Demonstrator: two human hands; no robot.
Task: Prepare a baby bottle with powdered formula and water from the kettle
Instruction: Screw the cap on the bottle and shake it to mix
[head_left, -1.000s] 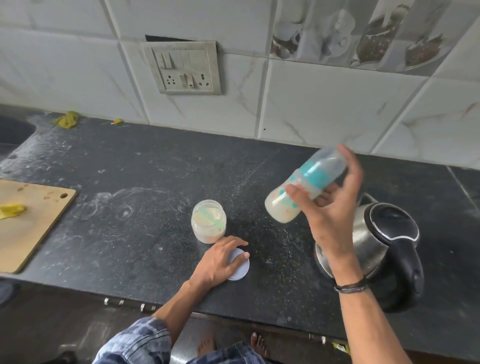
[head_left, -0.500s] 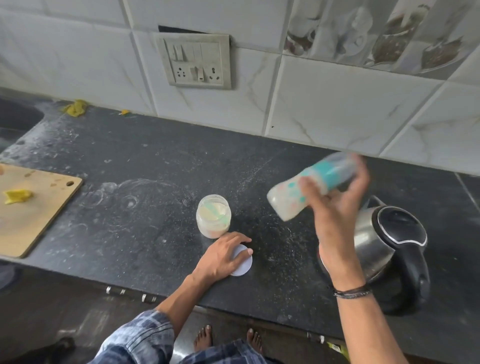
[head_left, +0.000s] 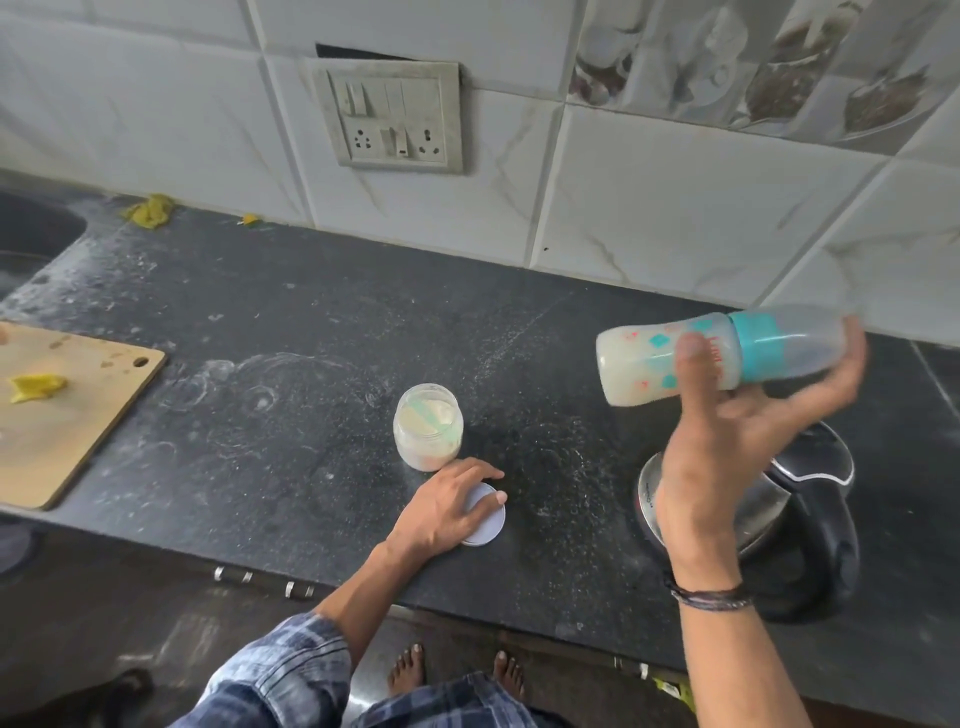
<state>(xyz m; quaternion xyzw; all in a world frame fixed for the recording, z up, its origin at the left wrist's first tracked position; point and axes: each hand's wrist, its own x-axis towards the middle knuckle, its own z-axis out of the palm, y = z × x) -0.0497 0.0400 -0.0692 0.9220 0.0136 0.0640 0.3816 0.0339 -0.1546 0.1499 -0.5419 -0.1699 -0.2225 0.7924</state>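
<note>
My right hand (head_left: 727, 447) grips a capped baby bottle (head_left: 644, 366) with a teal collar, holding it nearly sideways in the air above the kettle. Milky liquid fills the bottle's base end, which points left. The steel kettle (head_left: 789, 499) with a black lid and handle stands on the counter under that hand. An open formula jar (head_left: 428, 426) with pale powder and a green scoop inside stands mid-counter. Just in front of it lies the jar's white lid (head_left: 488, 519), and my left hand (head_left: 447, 509) rests flat on it with fingers spread.
The dark stone counter (head_left: 270, 364) is dusted with powder. A wooden cutting board (head_left: 67, 415) with a yellow scrap lies at the left, a sink (head_left: 31, 234) sits at the far left, and a switch and socket plate (head_left: 395, 114) is on the tiled wall.
The bottle has swung from tilted base-down to almost horizontal and moved right and a little up in my right hand. My left hand stays on the lid.
</note>
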